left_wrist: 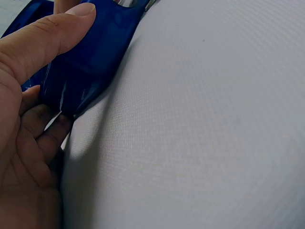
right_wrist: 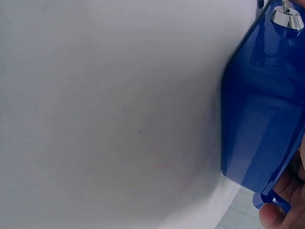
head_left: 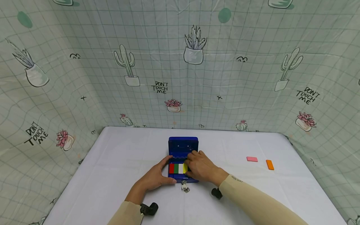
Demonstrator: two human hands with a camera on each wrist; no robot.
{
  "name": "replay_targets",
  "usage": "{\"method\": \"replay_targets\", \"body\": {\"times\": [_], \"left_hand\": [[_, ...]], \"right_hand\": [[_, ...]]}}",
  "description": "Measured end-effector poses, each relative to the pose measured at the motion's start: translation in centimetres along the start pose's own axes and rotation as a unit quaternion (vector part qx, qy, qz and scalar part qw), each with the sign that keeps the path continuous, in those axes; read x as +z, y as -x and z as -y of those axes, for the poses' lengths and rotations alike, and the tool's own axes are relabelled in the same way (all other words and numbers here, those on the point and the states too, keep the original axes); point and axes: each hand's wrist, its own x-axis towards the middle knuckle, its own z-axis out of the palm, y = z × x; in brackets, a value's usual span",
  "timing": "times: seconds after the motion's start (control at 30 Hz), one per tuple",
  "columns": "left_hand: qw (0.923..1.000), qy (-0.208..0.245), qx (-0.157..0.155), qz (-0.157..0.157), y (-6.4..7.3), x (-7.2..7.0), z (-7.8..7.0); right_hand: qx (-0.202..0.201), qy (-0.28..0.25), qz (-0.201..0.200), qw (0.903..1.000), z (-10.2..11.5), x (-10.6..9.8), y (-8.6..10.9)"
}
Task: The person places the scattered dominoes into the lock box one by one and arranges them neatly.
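Observation:
A blue metal cash box [head_left: 183, 140] stands on the table with its lid raised. Side by side inside lie a red block [head_left: 171, 168], a green block [head_left: 176, 168], a white block [head_left: 180, 168] and a yellow block [head_left: 185, 168]. My left hand [head_left: 152, 178] grips the box's left side, thumb at the front edge and fingers toward the back; the left wrist view shows fingers low against the box wall [left_wrist: 90, 57]. Reaching over the right side, my right hand [head_left: 201, 166] pinches the yellow block at its ends. That hand hides the box's right part.
Keys [head_left: 185, 187] hang from the lock at the box's front. Off to the right, a pink block [head_left: 252, 159] and an orange block [head_left: 270, 164] lie on the white tablecloth [head_left: 233, 200]. A printed cloth [head_left: 146, 109] rises behind the table.

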Motion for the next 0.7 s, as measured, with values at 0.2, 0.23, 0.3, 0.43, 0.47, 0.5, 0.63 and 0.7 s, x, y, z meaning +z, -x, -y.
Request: {"method": "replay_targets", "body": {"times": [0.2, 0.23, 0.3, 0.43, 0.47, 0.5, 0.63, 0.7], "left_hand": [[1.0000, 0.003, 0.000, 0.003, -0.01, 0.06, 0.02], [1.0000, 0.003, 0.000, 0.003, -0.01, 0.07, 0.02], [1.0000, 0.004, -0.001, 0.004, -0.03, 0.09, 0.06], [1.0000, 0.006, -0.001, 0.004, -0.04, 0.07, 0.15], [1.0000, 0.007, 0.000, 0.004, -0.05, 0.05, 0.16], [1.0000, 0.006, 0.001, 0.004, -0.05, 0.04, 0.16], [1.0000, 0.004, 0.001, 0.003, -0.09, 0.05, 0.19], [1.0000, 0.001, 0.000, 0.002, -0.10, 0.06, 0.20]], "right_hand": [[-0.001, 0.004, -0.002, 1.0000, 0.02, -0.02, 0.05], [-0.001, 0.003, -0.002, 1.0000, 0.00, -0.01, 0.05], [-0.001, 0.002, 0.000, 1.0000, -0.01, -0.02, 0.05], [0.002, -0.002, -0.001, 1.0000, -0.02, 0.07, 0.07], [0.003, -0.002, -0.001, 1.0000, 0.00, 0.06, 0.09], [0.004, -0.002, -0.003, 1.0000, 0.01, 0.06, 0.12], [0.007, 0.000, -0.013, 0.9999, 0.03, 0.06, 0.25], [0.008, 0.003, -0.022, 0.9997, 0.01, 0.09, 0.32]]}}
